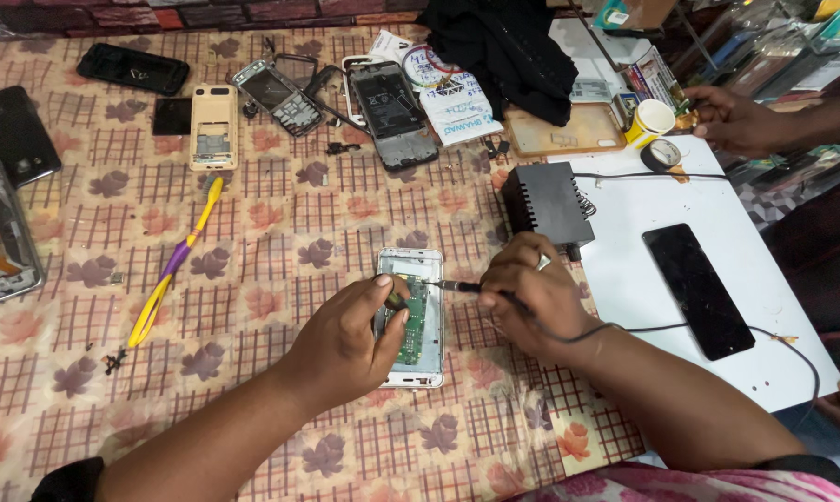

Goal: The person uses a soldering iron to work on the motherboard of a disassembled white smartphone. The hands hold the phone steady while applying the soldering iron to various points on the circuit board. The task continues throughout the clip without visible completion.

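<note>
An opened white phone [422,266] with a green circuit board [414,321] lies on the patterned tablecloth [280,232] in front of me. My left hand [345,342] rests on the phone, fingertips pressing on the board. My right hand [529,293] grips a thin soldering iron [459,287] whose tip points left at the top of the board. Its black cable [680,327] trails right over a white board.
A black power box [545,200] and a black phone screen [699,288] sit on the white board [624,251]. Several dismantled phones [392,112], a yellow-purple tool [173,265] and a black cloth [513,51] lie farther off. Another person's hand [736,121] is near a yellow cup [649,121].
</note>
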